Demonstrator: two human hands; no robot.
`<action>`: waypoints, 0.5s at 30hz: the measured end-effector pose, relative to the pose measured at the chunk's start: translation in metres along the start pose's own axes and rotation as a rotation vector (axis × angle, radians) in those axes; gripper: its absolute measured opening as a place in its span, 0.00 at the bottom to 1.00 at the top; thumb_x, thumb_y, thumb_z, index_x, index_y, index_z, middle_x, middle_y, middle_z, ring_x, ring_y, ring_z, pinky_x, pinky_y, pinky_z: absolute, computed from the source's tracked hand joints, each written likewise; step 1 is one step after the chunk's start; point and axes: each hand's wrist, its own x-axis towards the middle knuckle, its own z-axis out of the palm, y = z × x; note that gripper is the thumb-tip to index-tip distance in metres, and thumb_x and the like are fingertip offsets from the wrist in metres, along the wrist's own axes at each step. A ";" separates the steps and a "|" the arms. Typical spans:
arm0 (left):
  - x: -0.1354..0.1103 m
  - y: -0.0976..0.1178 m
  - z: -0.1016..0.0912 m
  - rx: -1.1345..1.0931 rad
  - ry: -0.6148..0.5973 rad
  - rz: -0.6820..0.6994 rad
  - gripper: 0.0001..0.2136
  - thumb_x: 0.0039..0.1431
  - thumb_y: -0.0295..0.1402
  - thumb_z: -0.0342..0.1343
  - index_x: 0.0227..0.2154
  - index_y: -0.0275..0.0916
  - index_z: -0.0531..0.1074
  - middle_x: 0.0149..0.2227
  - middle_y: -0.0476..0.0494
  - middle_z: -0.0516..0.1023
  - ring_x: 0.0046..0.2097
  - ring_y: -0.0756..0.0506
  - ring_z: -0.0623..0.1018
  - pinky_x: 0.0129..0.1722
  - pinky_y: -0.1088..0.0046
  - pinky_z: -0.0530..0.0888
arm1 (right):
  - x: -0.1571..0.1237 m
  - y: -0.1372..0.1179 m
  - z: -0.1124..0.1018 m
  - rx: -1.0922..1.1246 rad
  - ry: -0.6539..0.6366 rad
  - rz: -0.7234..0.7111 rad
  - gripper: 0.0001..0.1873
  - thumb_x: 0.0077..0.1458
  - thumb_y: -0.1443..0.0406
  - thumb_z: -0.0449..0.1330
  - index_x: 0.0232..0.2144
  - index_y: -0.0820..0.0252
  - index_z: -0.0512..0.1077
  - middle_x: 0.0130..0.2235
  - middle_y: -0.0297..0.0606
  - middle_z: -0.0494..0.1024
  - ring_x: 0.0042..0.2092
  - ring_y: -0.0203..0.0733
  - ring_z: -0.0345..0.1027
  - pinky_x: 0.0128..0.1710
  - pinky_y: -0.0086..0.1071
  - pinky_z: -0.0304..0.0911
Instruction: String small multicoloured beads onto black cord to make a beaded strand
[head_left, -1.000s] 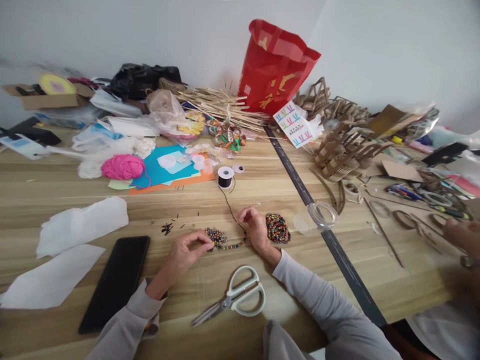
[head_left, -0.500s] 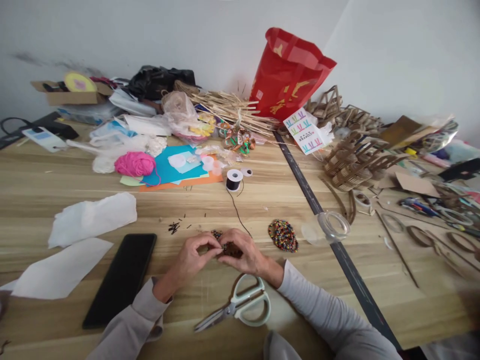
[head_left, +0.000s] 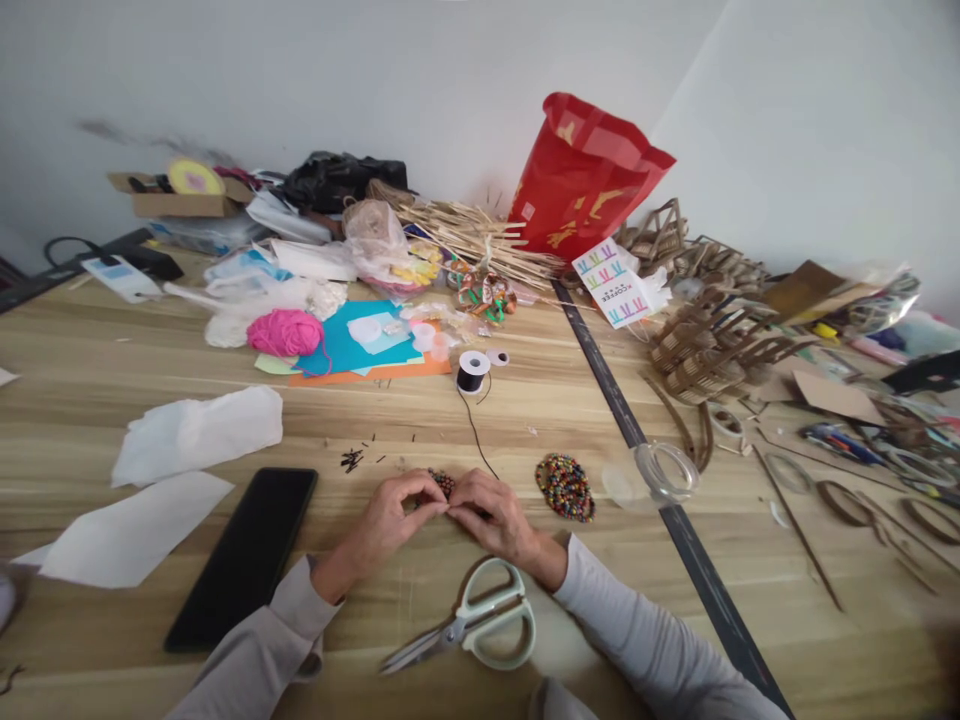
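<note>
My left hand (head_left: 390, 522) and my right hand (head_left: 491, 518) meet fingertip to fingertip over the wooden table (head_left: 525, 420), both pinched on a strand of small coloured beads (head_left: 442, 483) that mostly hides beneath them. A thin black cord (head_left: 475, 430) runs from my right hand up to a black spool (head_left: 472, 371). A pile of loose coloured beads (head_left: 565, 487) lies just right of my right hand. Pale green scissors (head_left: 469, 630) lie shut below my hands.
A black phone (head_left: 244, 556) and white paper sheets (head_left: 196, 432) lie left. A clear round lid (head_left: 664, 470) sits on a dark strip (head_left: 637, 440). Pink yarn (head_left: 285, 332), coloured paper, a red bag (head_left: 589, 180) and cardboard pieces (head_left: 712, 340) crowd the back and right.
A second ago my hands were apart with the bead strand stretched between them; my right hand moved left and the two now pinch together over the bunched beads.
</note>
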 end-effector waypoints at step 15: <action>-0.003 -0.001 -0.008 -0.001 0.125 -0.027 0.06 0.56 0.32 0.57 0.25 0.37 0.74 0.30 0.44 0.78 0.35 0.44 0.76 0.39 0.70 0.72 | -0.001 -0.003 -0.003 0.010 0.005 0.109 0.06 0.61 0.67 0.54 0.33 0.58 0.70 0.31 0.40 0.73 0.35 0.41 0.67 0.35 0.34 0.65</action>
